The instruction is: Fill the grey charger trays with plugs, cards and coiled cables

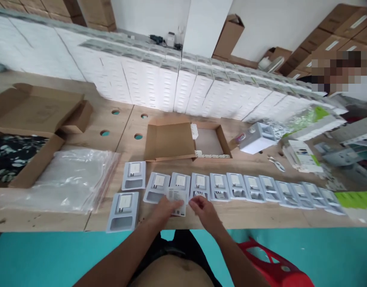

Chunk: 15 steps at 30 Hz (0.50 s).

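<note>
My left hand [165,211] grips a small white printed packet [176,195] near the table's front edge, thumb across its lower part. Just right of it, my right hand [204,209] has its fingertips pinched together; whatever they hold is too small to make out. Behind the packet stands a grey plastic tray [186,179] with a white plug charger [180,180] in it, partly covered. Similar trays run in a row to the right, some with small pieces in their lower pocket. Leftward, a tray [111,221] and two others hold chargers above bare lower pockets.
An open cardboard box [170,141] lies behind the row. Transparent plastic bags [75,175] and a box of dark items [17,155] are at left. White box stacks [147,81] wall the back. A red stool [270,259] stands front right; a person [336,75] is beyond.
</note>
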{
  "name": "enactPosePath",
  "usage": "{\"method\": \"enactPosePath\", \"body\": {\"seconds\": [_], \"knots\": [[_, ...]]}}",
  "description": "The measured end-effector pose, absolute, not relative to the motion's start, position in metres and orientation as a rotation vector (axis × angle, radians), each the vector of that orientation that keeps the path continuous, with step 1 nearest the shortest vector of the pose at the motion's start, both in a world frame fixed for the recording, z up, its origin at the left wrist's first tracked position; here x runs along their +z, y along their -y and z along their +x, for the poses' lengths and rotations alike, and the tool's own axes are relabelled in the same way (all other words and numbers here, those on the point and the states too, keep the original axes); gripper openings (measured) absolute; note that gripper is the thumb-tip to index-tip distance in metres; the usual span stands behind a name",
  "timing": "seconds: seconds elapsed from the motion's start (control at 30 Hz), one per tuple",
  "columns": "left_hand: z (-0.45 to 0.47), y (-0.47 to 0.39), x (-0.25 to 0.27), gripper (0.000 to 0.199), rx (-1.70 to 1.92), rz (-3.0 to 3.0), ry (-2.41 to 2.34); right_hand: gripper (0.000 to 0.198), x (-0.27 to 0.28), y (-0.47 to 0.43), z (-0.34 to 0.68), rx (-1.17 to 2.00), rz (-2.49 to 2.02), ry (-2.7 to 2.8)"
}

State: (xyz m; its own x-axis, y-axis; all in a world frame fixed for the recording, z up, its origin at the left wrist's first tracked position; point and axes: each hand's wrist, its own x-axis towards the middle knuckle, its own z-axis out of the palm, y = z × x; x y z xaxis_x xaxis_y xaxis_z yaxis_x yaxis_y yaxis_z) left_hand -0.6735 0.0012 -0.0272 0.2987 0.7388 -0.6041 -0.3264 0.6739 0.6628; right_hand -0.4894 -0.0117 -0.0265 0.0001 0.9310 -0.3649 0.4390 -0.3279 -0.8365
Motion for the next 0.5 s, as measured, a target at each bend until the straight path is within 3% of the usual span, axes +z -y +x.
{"method": "enactPosePath", "body": {"seconds": [0.1,0.23,0.4,0.5], "knots": [[-0.662,-0.008,-0.019,0.036,0.702,0.503,-0.966,0.034,-0.019,0.022,-0.512,1.509,-1.538,0.962],[-0.663,-0.018,-0.004,0.039,0.617,0.577,-0.954,0.033,-0.015,0.021,-0.507,1.475,-1.439,0.707],[-0.662,-0.029,0.013,0.032,0.545,0.79,-1.01,0.02,-0.011,0.018,-0.492,1.54,-1.305,0.842],[-0.656,-0.03,0.017,0.029,0.586,0.692,-1.033,0.012,-0.005,0.018,-0.484,1.305,-1.357,1.129]]}}
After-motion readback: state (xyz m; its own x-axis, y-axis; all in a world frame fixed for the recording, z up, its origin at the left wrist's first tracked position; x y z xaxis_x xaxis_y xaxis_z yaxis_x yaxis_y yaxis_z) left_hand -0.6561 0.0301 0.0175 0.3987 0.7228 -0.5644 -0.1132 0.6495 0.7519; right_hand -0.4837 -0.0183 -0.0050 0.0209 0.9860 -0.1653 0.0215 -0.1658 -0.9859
